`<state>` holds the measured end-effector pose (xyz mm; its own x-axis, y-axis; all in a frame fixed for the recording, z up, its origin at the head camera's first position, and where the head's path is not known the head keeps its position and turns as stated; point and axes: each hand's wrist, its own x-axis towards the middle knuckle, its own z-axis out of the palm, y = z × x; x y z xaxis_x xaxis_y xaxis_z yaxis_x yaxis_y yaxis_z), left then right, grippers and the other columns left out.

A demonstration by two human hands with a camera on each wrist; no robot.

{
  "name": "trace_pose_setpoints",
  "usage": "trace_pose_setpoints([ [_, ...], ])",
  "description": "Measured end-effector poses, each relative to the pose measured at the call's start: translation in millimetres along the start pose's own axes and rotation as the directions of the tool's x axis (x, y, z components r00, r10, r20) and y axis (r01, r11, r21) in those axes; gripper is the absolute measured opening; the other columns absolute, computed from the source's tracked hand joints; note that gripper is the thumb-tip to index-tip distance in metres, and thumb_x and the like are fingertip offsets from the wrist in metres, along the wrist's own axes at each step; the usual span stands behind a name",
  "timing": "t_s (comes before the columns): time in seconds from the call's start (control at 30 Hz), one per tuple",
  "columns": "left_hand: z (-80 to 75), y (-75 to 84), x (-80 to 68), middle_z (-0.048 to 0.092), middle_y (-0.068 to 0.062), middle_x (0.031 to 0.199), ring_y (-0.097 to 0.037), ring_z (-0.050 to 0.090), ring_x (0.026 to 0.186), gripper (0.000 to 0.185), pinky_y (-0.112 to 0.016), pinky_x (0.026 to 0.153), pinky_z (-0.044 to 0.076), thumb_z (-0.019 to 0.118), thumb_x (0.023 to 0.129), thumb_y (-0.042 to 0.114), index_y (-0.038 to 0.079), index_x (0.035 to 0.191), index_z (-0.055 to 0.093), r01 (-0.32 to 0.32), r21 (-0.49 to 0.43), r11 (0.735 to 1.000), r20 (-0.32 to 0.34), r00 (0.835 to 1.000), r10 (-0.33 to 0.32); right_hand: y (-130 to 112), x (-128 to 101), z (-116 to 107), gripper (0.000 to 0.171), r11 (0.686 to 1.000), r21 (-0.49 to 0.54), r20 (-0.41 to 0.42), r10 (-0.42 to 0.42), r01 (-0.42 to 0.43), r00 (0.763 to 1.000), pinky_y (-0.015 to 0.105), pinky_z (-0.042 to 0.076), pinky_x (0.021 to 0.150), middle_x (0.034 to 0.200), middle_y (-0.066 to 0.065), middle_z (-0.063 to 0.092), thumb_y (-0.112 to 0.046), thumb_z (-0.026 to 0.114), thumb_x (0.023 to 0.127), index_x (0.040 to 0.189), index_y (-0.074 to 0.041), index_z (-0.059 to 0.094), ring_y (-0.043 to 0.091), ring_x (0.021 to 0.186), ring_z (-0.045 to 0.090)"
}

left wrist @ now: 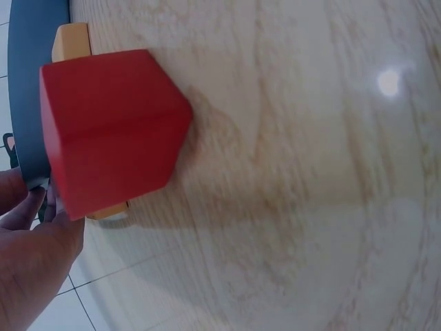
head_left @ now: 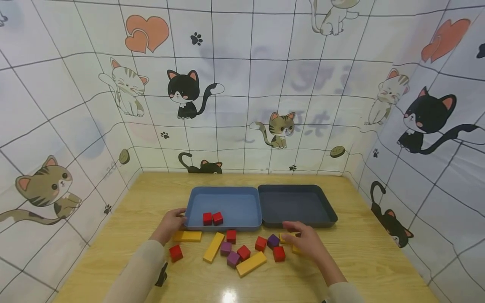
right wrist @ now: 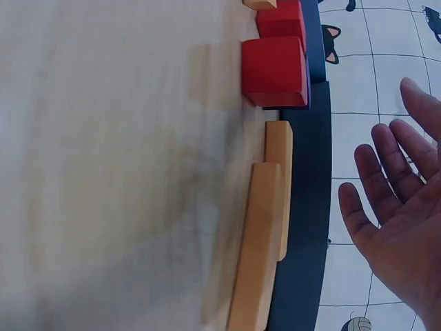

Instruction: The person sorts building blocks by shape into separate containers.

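At the left side of a blue tray (head_left: 233,202), my left hand (head_left: 170,225) pinches the tray's edge between thumb and fingers (left wrist: 26,210). Two red cubes (head_left: 207,219) lie inside that tray near its front. A yellow block (head_left: 191,236) and a red cube (head_left: 176,253) lie close to the left hand; this cube fills much of the left wrist view. My right hand (head_left: 308,242) hovers with spread, relaxed fingers (right wrist: 379,172) and holds nothing. Beneath it are two yellow blocks (right wrist: 258,234), partly hidden in the head view, in front of a dark tray (head_left: 297,204).
Several red cubes (head_left: 279,253), purple cubes (head_left: 233,259) and yellow blocks (head_left: 251,264) lie scattered on the wooden table (head_left: 363,252) before the trays. A cat-patterned cloth (head_left: 235,84) walls the table at the back and sides.
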<state>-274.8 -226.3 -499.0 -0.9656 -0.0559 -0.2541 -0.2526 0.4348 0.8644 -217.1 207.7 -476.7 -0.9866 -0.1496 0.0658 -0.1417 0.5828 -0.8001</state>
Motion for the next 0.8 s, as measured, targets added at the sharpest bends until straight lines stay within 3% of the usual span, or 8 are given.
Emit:
trace_pose_setpoints([
  [0.33, -0.1, 0.2, -2.2, 0.054, -0.031, 0.127, -0.036, 0.059, 0.107, 0.047, -0.052, 0.099, 0.046, 0.046, 0.1, 0.002, -0.009, 0.146, 0.039, -0.009, 0.017, 1.0, 0.001, 1.0, 0.009, 14, -17, 5, 0.035, 0.999, -0.003, 0.062, 0.042, -0.042, 0.997, 0.048, 0.049, 0.093, 0.115, 0.006, 0.07, -0.021, 0.077, 0.087, 0.118, -0.007, 0.072, 0.027, 0.108, 0.062],
  [0.5, 0.4, 0.2, -0.2, 0.054, -0.028, 0.129, -0.034, 0.059, 0.108, 0.048, -0.051, 0.1, 0.045, 0.047, 0.1, 0.004, -0.006, 0.147, 0.04, 0.017, 0.019, 1.0, -0.006, 1.0, -0.017, 23, -20, 11, 0.034, 0.999, -0.037, 0.084, 0.001, 0.002, 0.996, 0.052, 0.047, 0.096, 0.116, 0.005, 0.069, -0.023, 0.078, 0.085, 0.115, -0.009, 0.073, 0.029, 0.111, 0.061],
  [0.8, -0.1, -3.0, 0.5, 0.056, -0.028, 0.125, -0.034, 0.059, 0.105, 0.047, -0.049, 0.097, 0.048, 0.048, 0.099, 0.002, -0.008, 0.145, 0.042, -0.008, 0.0, 1.0, -0.016, 1.0, 0.008, 29, -20, 19, 0.04, 0.995, -0.064, 0.137, -0.065, 0.074, 0.988, 0.058, 0.045, 0.096, 0.116, 0.005, 0.069, -0.024, 0.082, 0.081, 0.117, -0.009, 0.072, 0.034, 0.113, 0.06],
])
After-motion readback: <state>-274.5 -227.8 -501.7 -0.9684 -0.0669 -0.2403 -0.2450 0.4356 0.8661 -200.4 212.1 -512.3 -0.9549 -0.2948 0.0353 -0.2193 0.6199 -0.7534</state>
